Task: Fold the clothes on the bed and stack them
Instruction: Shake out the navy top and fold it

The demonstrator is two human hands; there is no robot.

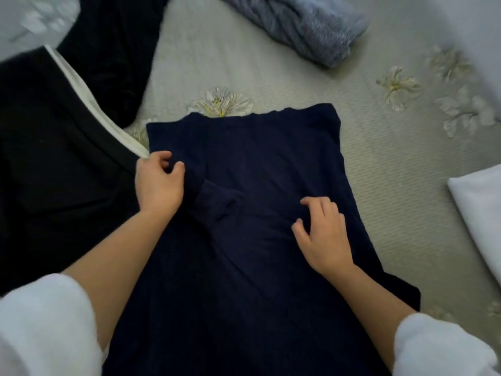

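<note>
Head view shows, nearest the camera, two white fluffy sleeves: the left sleeve (40,321) and the right sleeve (439,348), with bare forearms reaching forward over the navy garment (252,158). This task garment lies spread flat on the bed (385,164), running from the bottom edge of the view up toward the middle, its far hem straight and its middle rucked into folds. The left hand (158,183) sits at the navy garment's left edge, its fingers (162,156) and thumb curled in and pinching a fold of the dark cloth. The right hand (324,234) lies on the navy garment right of its middle, its fingers (311,203) bent like a claw with the tips dug into the fabric, creases running toward them. Touching the navy garment's left edge lies a black garment with a white stripe (54,164). Well to the right of the navy garment a white pillow (479,213) pokes in from the side. Just beyond the navy garment's far hem an embroidered flower (222,103) shows on the bed cover. Farther off to the left lies a second black garment (113,50), and beyond the navy garment to the right lies a grey-blue fuzzy bundle (303,25), loosely rolled.
</note>
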